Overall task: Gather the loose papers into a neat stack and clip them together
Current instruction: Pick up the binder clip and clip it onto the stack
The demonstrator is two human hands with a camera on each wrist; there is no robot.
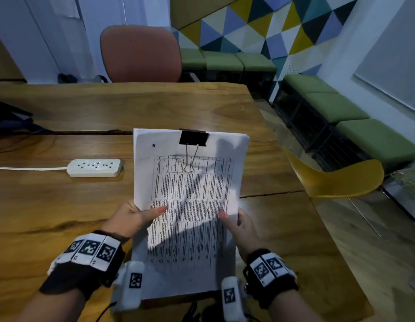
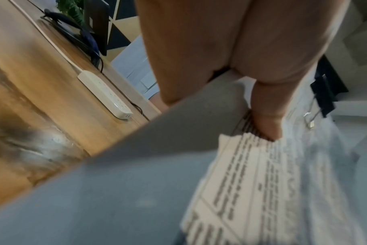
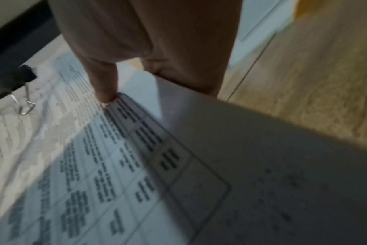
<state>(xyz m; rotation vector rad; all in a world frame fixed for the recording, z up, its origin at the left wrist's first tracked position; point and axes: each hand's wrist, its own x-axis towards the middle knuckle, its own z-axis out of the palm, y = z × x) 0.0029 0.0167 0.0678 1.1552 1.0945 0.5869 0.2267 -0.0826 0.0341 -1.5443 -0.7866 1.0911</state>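
A stack of white papers (image 1: 188,205) printed with a table is held up above the wooden table (image 1: 62,205). A black binder clip (image 1: 193,137) grips the stack's far top edge, its wire handle folded down over the top page. My left hand (image 1: 141,217) holds the stack's left edge, thumb on top and fingers hidden beneath. My right hand (image 1: 236,223) holds the right edge the same way. The left wrist view shows my thumb (image 2: 266,119) on the papers (image 2: 251,190) and the clip (image 2: 325,92). The right wrist view shows my thumb (image 3: 103,86), the papers (image 3: 115,165) and the clip (image 3: 13,82).
A white power strip (image 1: 95,168) with its cord lies on the table left of the papers. Dark items (image 1: 9,122) sit at the far left. An orange chair (image 1: 141,54) stands behind the table, a yellow chair (image 1: 336,180) at the right, green benches (image 1: 341,112) beyond.
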